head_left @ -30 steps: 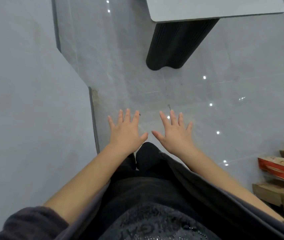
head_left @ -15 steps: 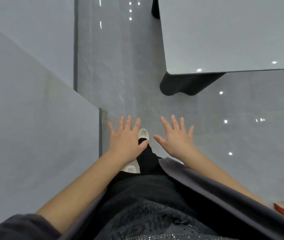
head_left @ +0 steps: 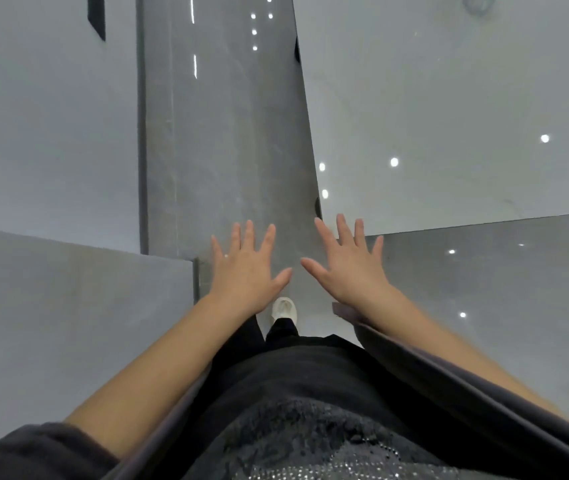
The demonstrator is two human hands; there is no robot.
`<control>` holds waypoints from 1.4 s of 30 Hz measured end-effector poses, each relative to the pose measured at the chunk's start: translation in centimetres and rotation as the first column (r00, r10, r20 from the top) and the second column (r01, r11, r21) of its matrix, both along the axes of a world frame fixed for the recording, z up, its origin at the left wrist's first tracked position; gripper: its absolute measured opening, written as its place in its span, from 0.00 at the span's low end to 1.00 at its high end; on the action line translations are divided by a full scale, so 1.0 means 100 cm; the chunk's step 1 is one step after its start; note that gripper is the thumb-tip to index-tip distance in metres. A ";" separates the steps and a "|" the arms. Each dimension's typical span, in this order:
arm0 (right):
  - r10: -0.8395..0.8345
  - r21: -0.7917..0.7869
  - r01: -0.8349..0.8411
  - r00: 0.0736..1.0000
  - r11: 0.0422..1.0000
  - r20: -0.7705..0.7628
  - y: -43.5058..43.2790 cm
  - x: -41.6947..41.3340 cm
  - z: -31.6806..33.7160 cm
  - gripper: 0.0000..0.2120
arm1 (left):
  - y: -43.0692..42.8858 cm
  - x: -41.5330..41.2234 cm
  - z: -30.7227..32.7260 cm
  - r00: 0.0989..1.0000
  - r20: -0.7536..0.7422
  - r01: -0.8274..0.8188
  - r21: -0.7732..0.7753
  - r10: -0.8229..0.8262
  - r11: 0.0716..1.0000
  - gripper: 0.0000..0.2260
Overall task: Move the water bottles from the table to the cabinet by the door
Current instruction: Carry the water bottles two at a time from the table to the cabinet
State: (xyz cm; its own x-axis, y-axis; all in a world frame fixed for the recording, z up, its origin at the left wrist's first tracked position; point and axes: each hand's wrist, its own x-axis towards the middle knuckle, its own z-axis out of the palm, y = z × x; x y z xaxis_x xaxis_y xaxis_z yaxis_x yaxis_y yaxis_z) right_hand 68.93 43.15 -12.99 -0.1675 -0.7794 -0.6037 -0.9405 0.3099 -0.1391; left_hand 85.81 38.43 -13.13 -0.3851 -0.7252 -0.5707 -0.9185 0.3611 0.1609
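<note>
Out front, left hand [head_left: 245, 268] and right hand [head_left: 348, 268] hang flat, fingers spread, holding nothing, above the floor [head_left: 224, 150], the right beside the surface [head_left: 449, 116] corner. Far back on it sits a blurred clear shape, perhaps a bottle [head_left: 477, 3].

No legible txt or labels.

Front right of you stands the pale grey table [head_left: 449, 109], its glossy top showing small spots of light; at its far edge sits a blurred clear object [head_left: 476, 4], cut off by the frame. Your white shoe [head_left: 284, 309] stands on the grey tiled floor [head_left: 227, 150] near the table's corner
</note>
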 end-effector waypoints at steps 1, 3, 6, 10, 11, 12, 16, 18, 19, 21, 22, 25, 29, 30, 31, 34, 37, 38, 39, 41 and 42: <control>-0.020 -0.003 0.020 1.000 1.000 -0.003 -0.010 -0.002 -0.001 0.36 | -0.013 -0.004 -0.002 1.000 -0.011 0.015 -0.004 -0.015 1.000 0.36; -0.070 -0.007 0.070 0.997 0.998 -0.013 -0.032 -0.005 -0.004 0.35 | -0.044 -0.010 -0.006 0.997 -0.023 0.070 -0.016 -0.070 0.997 0.36; -0.142 -0.008 0.142 0.990 0.990 -0.017 -0.070 -0.004 -0.009 0.35 | -0.093 -0.017 -0.009 0.985 -0.036 0.166 -0.017 -0.167 0.986 0.36; -0.276 0.025 0.276 0.961 0.961 -0.026 -0.130 0.000 -0.012 0.36 | -0.170 -0.017 -0.011 0.959 -0.049 0.281 0.028 -0.279 0.959 0.36; -0.305 0.035 0.306 0.952 0.951 -0.028 -0.145 0.003 -0.011 0.36 | -0.189 -0.016 -0.010 0.951 -0.045 0.306 0.041 -0.304 0.951 0.36; -0.329 0.038 0.330 0.944 0.943 -0.027 -0.159 0.007 -0.011 0.36 | -0.207 -0.014 -0.008 0.943 -0.043 0.330 0.044 -0.329 0.943 0.36; -0.396 0.030 0.397 0.918 0.917 -0.028 -0.211 0.016 -0.004 0.36 | -0.271 -0.014 -0.006 0.913 -0.042 0.406 0.032 -0.405 0.913 0.36; -0.423 0.030 0.424 0.906 0.905 -0.025 -0.230 0.019 -0.001 0.36 | -0.293 -0.015 -0.005 0.909 -0.047 0.416 0.041 -0.414 0.908 0.36; -0.433 0.025 0.433 0.901 0.901 -0.024 -0.239 0.018 -0.002 0.36 | -0.303 -0.016 -0.005 0.908 -0.052 0.418 0.043 -0.416 0.908 0.35; -0.452 0.028 0.452 0.892 0.891 -0.032 -0.257 0.012 -0.003 0.36 | -0.321 -0.018 -0.006 0.903 -0.057 0.428 0.048 -0.425 0.903 0.35; -0.464 0.032 0.465 0.885 0.885 -0.036 -0.267 0.008 -0.004 0.36 | -0.330 -0.020 -0.006 0.902 -0.057 0.430 0.051 -0.428 0.901 0.35; -0.502 0.016 0.503 0.864 0.864 -0.032 -0.296 -0.008 -0.011 0.36 | -0.361 -0.031 -0.009 0.911 -0.057 0.412 0.066 -0.409 0.909 0.35; -0.538 -0.013 0.538 0.843 0.843 -0.009 -0.337 -0.035 -0.020 0.36 | -0.402 -0.059 -0.009 0.885 -0.055 0.464 0.019 -0.462 0.886 0.35; -0.547 -0.021 0.547 0.837 0.837 -0.005 -0.348 -0.042 -0.022 0.36 | -0.414 -0.069 -0.009 0.877 -0.063 0.478 0.006 -0.477 0.878 0.35; -0.560 -0.027 0.560 0.829 0.828 0.001 -0.360 -0.050 -0.025 0.36 | -0.426 -0.080 -0.010 0.868 -0.069 0.492 -0.006 -0.491 0.871 0.35; -0.613 -0.032 0.613 0.790 0.789 0.021 -0.393 -0.076 -0.032 0.35 | -0.469 -0.116 -0.013 0.840 -0.073 0.537 -0.025 -0.538 0.843 0.35; -0.678 -0.006 0.678 0.735 0.735 0.018 -0.426 -0.105 -0.035 0.35 | -0.514 -0.149 -0.013 0.788 -0.053 0.614 -0.008 -0.613 0.789 0.34; -0.698 -0.001 0.698 0.716 0.716 0.016 -0.437 -0.115 -0.033 0.35 | -0.529 -0.159 -0.012 0.775 -0.047 0.631 -0.002 -0.630 0.776 0.34; -0.715 0.002 0.715 0.699 0.700 0.020 -0.448 -0.125 -0.032 0.35 | -0.544 -0.169 -0.011 0.767 -0.045 0.641 -0.002 -0.640 0.768 0.34; -0.729 -0.002 0.729 0.684 0.684 0.025 -0.469 -0.145 -0.030 0.35 | -0.570 -0.192 -0.012 0.763 -0.054 0.645 -0.011 -0.644 0.764 0.34; -0.731 -0.007 0.731 0.682 0.682 0.024 -0.479 -0.155 -0.029 0.36 | -0.581 -0.203 -0.012 0.762 -0.069 0.644 -0.015 -0.643 0.765 0.34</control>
State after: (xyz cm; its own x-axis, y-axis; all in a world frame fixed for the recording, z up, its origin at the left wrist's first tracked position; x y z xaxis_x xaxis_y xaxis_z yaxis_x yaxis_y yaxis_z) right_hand 53.45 -4.75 -15.86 -0.6773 -0.4224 -0.6023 -0.4131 0.8959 -0.1637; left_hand 65.46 -19.63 -14.38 -0.7965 -0.2879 -0.5317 -0.4575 0.8619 0.2186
